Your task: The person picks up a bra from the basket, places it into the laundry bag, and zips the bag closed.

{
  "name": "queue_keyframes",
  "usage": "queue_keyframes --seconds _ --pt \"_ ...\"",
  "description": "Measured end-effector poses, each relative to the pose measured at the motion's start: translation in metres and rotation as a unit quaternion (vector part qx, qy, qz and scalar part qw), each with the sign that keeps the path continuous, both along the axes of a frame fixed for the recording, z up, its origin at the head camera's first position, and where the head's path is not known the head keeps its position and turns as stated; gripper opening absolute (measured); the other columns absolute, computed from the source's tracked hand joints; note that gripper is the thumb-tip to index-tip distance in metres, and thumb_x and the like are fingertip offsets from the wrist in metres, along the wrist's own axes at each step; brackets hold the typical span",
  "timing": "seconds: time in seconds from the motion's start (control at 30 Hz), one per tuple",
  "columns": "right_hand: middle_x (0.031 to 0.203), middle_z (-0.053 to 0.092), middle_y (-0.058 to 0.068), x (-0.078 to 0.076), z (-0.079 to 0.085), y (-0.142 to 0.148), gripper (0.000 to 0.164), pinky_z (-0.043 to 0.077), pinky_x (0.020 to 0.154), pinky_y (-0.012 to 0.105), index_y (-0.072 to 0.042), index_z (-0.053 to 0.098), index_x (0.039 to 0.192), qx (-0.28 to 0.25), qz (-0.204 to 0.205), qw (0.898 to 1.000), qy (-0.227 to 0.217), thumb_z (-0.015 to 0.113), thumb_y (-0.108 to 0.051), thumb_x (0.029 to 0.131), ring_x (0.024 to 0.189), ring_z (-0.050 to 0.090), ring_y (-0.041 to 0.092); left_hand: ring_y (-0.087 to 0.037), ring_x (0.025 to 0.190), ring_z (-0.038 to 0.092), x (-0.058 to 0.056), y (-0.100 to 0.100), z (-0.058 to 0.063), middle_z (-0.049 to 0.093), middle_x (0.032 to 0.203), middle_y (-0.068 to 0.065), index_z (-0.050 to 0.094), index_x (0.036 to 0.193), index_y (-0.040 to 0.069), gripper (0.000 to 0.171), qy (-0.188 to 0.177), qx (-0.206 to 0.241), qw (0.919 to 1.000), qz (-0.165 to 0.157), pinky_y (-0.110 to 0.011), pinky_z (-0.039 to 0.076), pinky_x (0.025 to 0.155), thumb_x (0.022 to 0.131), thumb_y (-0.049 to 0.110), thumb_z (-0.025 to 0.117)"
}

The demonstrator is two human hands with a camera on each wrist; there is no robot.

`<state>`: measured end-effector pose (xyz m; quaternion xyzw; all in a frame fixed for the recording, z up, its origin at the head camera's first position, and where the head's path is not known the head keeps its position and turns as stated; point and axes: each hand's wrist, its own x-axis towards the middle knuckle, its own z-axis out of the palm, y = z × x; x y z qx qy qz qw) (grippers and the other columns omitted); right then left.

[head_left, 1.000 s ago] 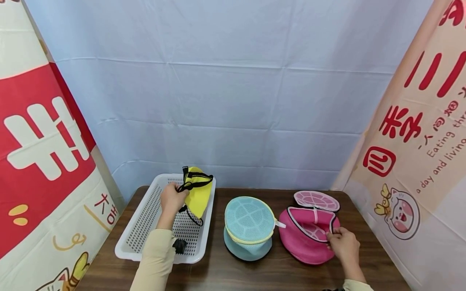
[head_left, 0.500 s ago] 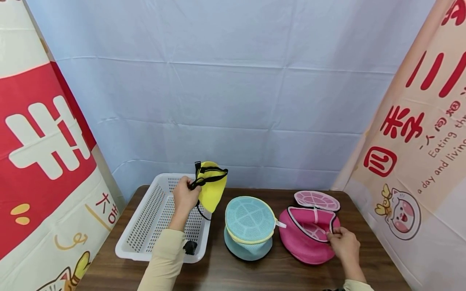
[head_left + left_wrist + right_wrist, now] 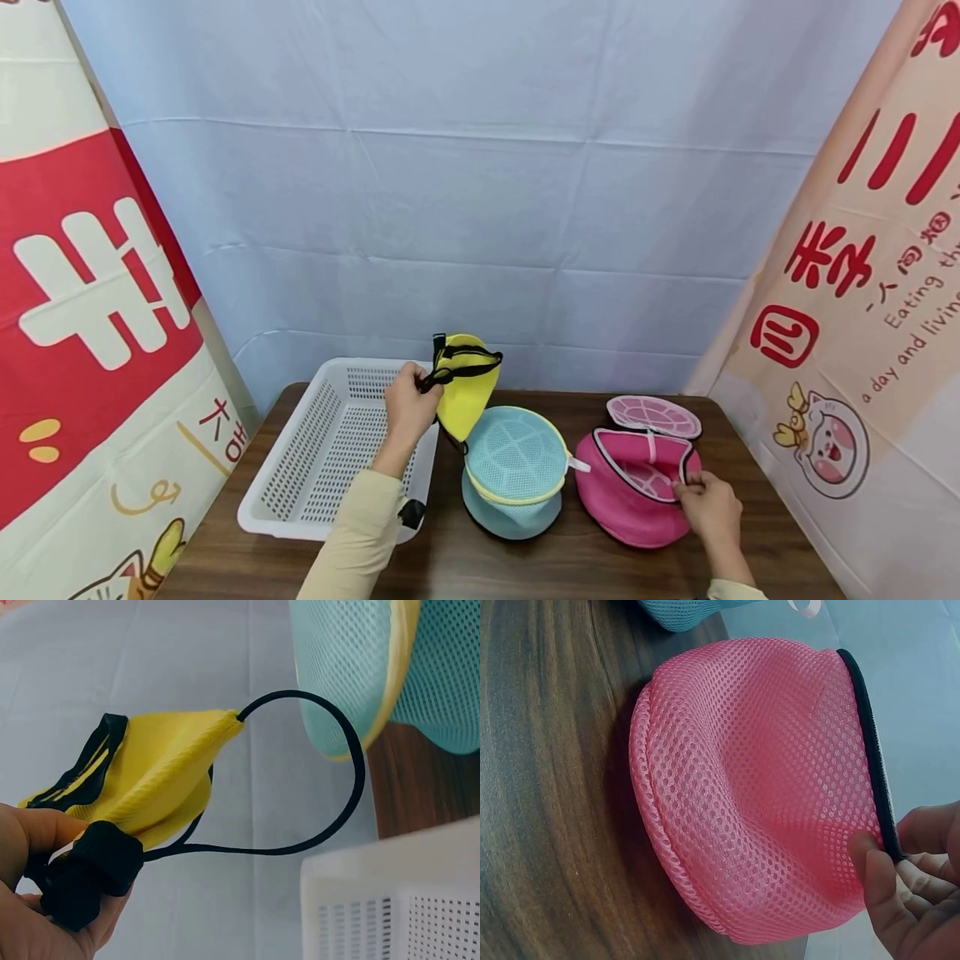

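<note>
My left hand (image 3: 411, 408) pinches a yellow bikini top (image 3: 467, 392) by its black straps, beside and above the blue mesh laundry bag. In the left wrist view a black cord (image 3: 358, 772) loops from the top's pointed tip. The blue mesh laundry bag (image 3: 516, 450) stands in the middle of the table, its round lid lying over the top. My right hand (image 3: 708, 504) pinches the black-edged rim of the pink mesh laundry bag (image 3: 626, 521), whose round lid (image 3: 654, 417) is flipped back. In the right wrist view the pink mesh side (image 3: 757, 795) bulges outward.
A white perforated plastic basket (image 3: 262, 492) stands on the left of the dark wooden table (image 3: 480, 575), under my left forearm. Pale blue cloth (image 3: 465, 208) hangs behind the table. Printed cloths hang at both sides.
My left hand has carried the yellow bikini top rightward, from over the white basket to the blue bag's left edge. My right hand keeps its grip on the pink bag's rim.
</note>
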<state>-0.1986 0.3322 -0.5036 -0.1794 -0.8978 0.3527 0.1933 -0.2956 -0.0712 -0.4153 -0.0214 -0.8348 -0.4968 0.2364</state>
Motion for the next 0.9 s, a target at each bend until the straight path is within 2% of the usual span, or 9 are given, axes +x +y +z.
queue_keyframes --seconds 0.17,0.3,0.57,0.9 --pt "0.074 0.068 0.014 0.0 0.0 0.0 0.022 0.037 0.074 0.05 0.009 0.061 0.094 0.002 -0.001 1.0 0.0 0.064 -0.008 0.08 0.081 0.061 0.04 -0.02 0.059 0.046 0.002 0.012 0.001 0.048 0.07 -0.007 0.046 0.077 0.007 0.021 0.025 0.006 0.9995 -0.019 -0.033 0.04 0.053 0.079 0.001 0.066" --pt "0.074 0.067 0.014 -0.001 0.001 0.001 0.021 0.038 0.073 0.049 0.009 0.062 0.092 0.005 -0.002 1.0 0.002 0.066 -0.007 0.08 0.079 0.061 0.038 -0.02 0.06 0.049 0.003 0.023 0.0 0.051 0.072 -0.007 0.048 0.079 0.007 0.02 0.034 0.017 0.9988 -0.031 -0.032 0.043 0.053 0.079 0.001 0.067" --pt "0.073 0.068 0.014 0.0 0.002 0.001 0.02 0.038 0.072 0.048 0.009 0.062 0.092 0.003 -0.001 1.0 0.002 0.066 -0.007 0.079 0.071 0.063 0.031 -0.02 0.066 0.054 0.006 0.043 -0.001 0.054 0.074 -0.005 0.049 0.078 0.008 0.02 0.03 0.035 0.9976 -0.051 -0.033 0.047 0.057 0.079 0.001 0.068" --pt "0.074 0.068 0.013 0.002 0.003 0.0 0.021 0.038 0.072 0.047 0.009 0.061 0.093 -0.003 0.002 1.0 0.001 0.064 -0.007 0.079 0.064 0.063 0.022 -0.018 0.067 0.054 0.008 0.062 0.006 0.054 0.077 -0.004 0.048 0.081 0.009 0.019 0.026 0.055 0.9927 -0.104 -0.03 0.046 0.056 0.08 0.001 0.065"
